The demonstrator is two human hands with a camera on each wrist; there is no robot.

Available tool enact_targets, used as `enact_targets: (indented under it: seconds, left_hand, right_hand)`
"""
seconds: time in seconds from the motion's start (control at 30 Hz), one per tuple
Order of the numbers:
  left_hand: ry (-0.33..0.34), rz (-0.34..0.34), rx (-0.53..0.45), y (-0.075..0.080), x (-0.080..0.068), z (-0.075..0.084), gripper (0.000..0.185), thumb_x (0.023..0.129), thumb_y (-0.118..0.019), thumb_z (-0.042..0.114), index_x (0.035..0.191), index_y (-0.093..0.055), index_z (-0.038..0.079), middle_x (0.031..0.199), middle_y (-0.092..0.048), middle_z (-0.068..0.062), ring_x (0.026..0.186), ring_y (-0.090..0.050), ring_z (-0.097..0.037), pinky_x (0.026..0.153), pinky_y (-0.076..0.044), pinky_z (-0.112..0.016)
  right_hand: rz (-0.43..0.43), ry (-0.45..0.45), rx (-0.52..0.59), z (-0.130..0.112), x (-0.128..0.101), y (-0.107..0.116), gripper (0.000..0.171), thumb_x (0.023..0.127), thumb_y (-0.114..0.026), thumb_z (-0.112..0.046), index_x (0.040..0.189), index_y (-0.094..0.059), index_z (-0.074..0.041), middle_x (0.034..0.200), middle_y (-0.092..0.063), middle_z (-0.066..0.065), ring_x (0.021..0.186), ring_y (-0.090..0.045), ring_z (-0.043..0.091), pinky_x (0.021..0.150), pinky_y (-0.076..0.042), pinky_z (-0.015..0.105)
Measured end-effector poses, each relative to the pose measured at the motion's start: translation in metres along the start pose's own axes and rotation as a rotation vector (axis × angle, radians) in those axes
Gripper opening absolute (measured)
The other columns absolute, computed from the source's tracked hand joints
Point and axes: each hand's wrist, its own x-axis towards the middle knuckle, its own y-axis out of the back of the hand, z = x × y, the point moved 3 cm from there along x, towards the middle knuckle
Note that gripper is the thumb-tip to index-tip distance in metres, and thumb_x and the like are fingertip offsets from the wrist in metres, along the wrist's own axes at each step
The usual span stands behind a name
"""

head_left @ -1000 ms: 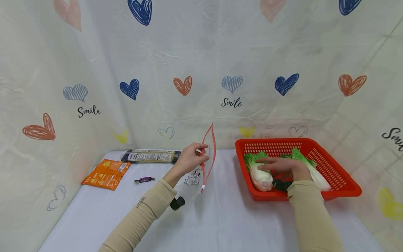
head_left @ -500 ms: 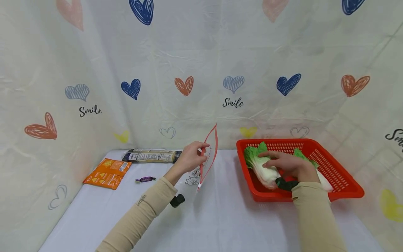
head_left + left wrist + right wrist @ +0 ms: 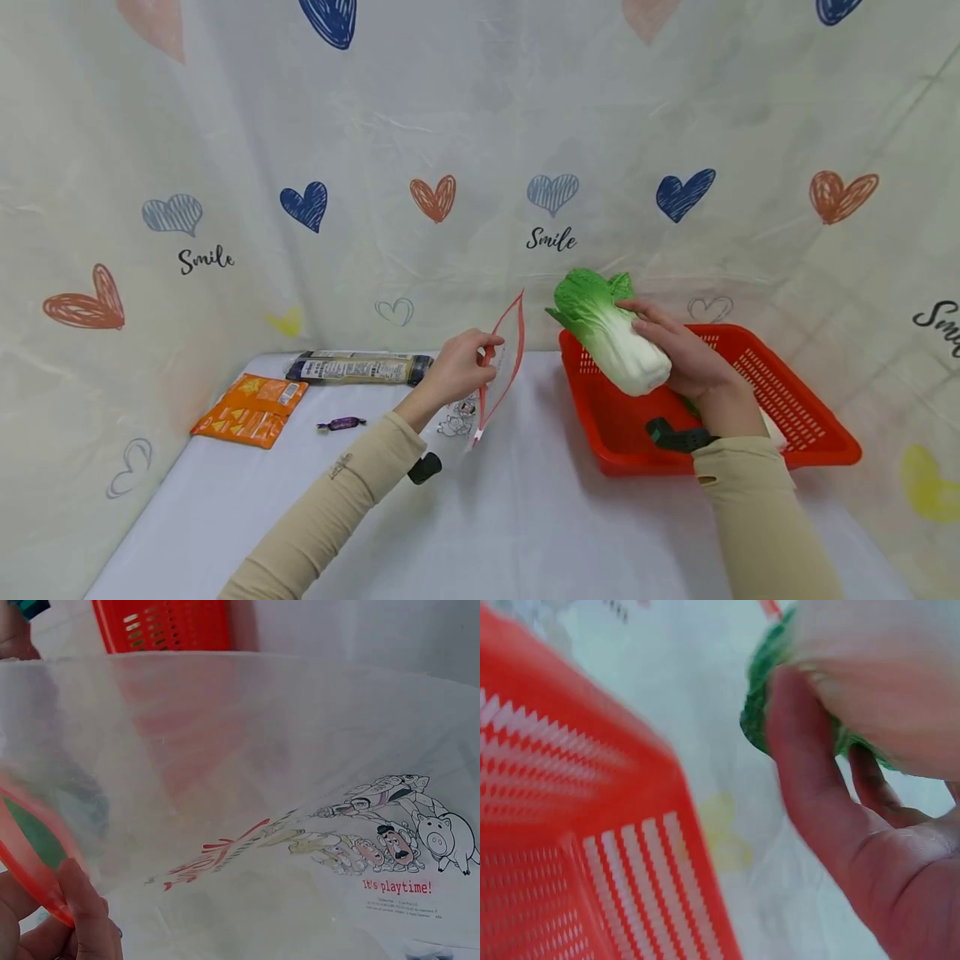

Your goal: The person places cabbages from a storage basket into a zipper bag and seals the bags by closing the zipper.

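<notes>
My left hand [image 3: 459,367] pinches the red-edged mouth of a clear zip bag [image 3: 501,371], whose opening gapes to the right. In the left wrist view, the bag [image 3: 247,772] shows cartoon figures and the words "It's playtime!". A Chinese cabbage [image 3: 611,333] with green leaves and a white base is gripped by my right hand [image 3: 690,354], above the red basket [image 3: 813,417]. Its leafy end points up and to the left, toward the bag. Close up in the right wrist view, thumb and fingers wrap around the cabbage [image 3: 885,690]; the basket wall [image 3: 607,750] stands beside it.
An orange snack packet [image 3: 251,410], a wrapped purple candy [image 3: 341,424] and a long dark-ended package [image 3: 360,367] lie on the left of the white table [image 3: 517,525]. Another pale vegetable [image 3: 772,429] is partly hidden in the basket behind my right wrist. A patterned curtain hangs at the back.
My right hand has taken hold of the cabbage and lifted it up out of the basket. My left hand keeps its pinch on the bag, nearly in place.
</notes>
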Motion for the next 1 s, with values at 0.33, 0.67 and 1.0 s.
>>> enact_targets:
  seconds: [0.33,0.67,1.0]
  left_hand:
    - [0.023,-0.013,-0.049,-0.003,0.002,0.003,0.042,0.085,-0.06,-0.002,0.127,-0.063,0.002,0.093,-0.055,-0.004,0.079,-0.056,-0.017,0.064,-0.048,-0.024]
    - [0.149,0.013,-0.373,-0.003,0.002,-0.009,0.045,0.089,-0.066,0.004,0.133,-0.057,0.005,0.109,-0.06,-0.01,0.087,-0.064,-0.018,0.067,-0.058,-0.033]
    - [0.069,0.099,-0.237,0.017,0.001,-0.01,0.045,0.088,-0.063,-0.002,0.132,-0.059,0.005,0.102,-0.058,-0.013,0.083,-0.064,-0.019,0.063,-0.057,-0.029]
  right_hand:
    - [-0.104,0.245,0.146,-0.015,0.014,-0.056,0.033,0.106,-0.029,-0.02,0.139,-0.032,-0.021,0.132,-0.041,0.006,0.095,-0.064,0.017,0.074,-0.057,0.029]
    - [-0.041,0.093,0.147,0.015,0.022,-0.065,0.032,0.107,-0.029,-0.026,0.139,-0.03,-0.022,0.129,-0.045,0.005,0.093,-0.064,0.017,0.073,-0.056,0.031]
    - [0.071,-0.186,-0.293,0.026,0.019,-0.052,0.043,0.101,-0.052,-0.026,0.141,-0.038,-0.016,0.134,-0.038,0.016,0.097,-0.06,0.027,0.075,-0.056,0.036]
